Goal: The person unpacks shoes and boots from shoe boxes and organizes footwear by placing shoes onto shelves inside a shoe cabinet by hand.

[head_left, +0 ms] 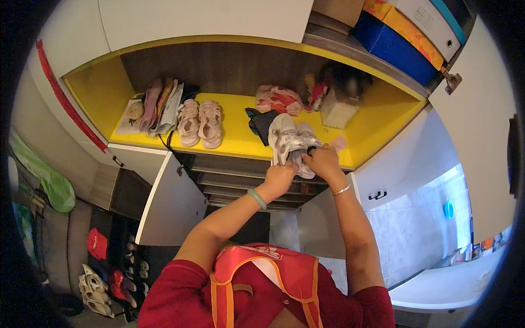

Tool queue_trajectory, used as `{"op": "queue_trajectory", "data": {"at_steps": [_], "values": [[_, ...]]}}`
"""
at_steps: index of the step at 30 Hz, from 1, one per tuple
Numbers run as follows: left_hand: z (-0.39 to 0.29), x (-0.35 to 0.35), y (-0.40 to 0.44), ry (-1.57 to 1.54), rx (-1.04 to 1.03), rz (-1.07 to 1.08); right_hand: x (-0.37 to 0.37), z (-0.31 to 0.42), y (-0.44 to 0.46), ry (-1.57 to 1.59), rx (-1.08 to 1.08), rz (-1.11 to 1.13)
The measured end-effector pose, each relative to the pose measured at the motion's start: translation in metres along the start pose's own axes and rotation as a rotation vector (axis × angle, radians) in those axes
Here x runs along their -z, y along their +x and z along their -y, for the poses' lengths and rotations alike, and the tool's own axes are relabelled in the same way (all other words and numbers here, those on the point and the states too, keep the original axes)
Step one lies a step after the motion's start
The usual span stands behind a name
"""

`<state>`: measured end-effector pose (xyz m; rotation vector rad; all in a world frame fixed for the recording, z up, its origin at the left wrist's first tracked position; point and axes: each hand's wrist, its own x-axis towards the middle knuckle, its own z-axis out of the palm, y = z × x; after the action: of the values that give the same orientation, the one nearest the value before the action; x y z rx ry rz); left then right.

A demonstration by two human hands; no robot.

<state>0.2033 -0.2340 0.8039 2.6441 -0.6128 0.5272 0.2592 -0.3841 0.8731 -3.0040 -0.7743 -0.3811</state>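
Note:
A pair of white sneakers (281, 136) stands at the front edge of the yellow shelf (240, 145), heels toward me and slightly over the edge. My left hand (281, 178) is closed on the heel of the left sneaker. Fingers of my right hand (322, 162) are closed at the heel opening of the right one, beside a small dark patch I cannot make out. Dark cloth (262, 123) lies just left of the pair. Another pair of pale sneakers (210, 124) sits further left on the same shelf.
Bags and papers (158, 106) lean at the shelf's left end. A patterned pink bag (279, 100) and a clear plastic box (340, 108) stand at the back. Below, an open cabinet door (169, 202) juts out at left. More shoes (95, 290) lie on the floor.

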Motion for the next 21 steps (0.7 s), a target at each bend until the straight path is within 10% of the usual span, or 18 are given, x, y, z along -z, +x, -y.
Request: {"op": "queue_trajectory", "data": {"at_steps": [5, 15, 21], "values": [[0.002, -0.004, 0.002, 0.005, 0.038, 0.031, -0.003, 0.019, 0.023, -0.002, -0.232, 0.413], [-0.008, -0.006, -0.006, -0.033, -0.026, -0.039, -0.056, 0.006, 0.014, 0.175, -0.362, 0.361], [-0.034, 0.009, -0.015, -0.209, -0.224, -0.080, -0.080, -0.026, -0.043, 0.887, -0.102, -0.151]]}}
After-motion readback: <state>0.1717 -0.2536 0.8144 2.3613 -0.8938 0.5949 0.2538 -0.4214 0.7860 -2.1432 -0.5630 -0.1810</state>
